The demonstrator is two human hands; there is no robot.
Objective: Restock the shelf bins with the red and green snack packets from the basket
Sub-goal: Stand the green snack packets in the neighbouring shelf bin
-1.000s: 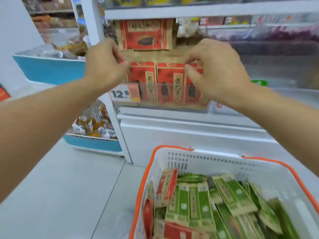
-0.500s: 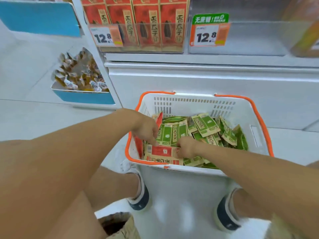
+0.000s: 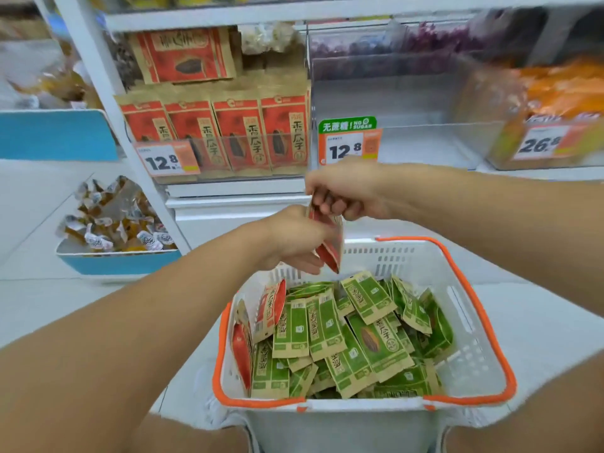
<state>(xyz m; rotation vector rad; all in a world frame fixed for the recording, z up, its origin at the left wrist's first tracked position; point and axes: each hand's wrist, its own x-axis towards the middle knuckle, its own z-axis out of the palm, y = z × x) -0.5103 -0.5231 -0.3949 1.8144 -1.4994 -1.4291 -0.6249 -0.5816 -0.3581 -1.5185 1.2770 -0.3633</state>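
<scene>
Packet: red packet (image 3: 329,253), kraft-edged, hangs above basket (image 3: 483,325).
Hands: left hand (image 3: 294,240) and right hand (image 3: 346,194) both pinch it.

Both bare forearms reach forward and meet at the middle. The left hand (image 3: 294,237) is lower, fingers curled round a red packet (image 3: 330,246) that hangs below them. The right hand (image 3: 346,191) is just above, its bent fingertips (image 3: 327,207) pinching the packet's top edge.
</scene>
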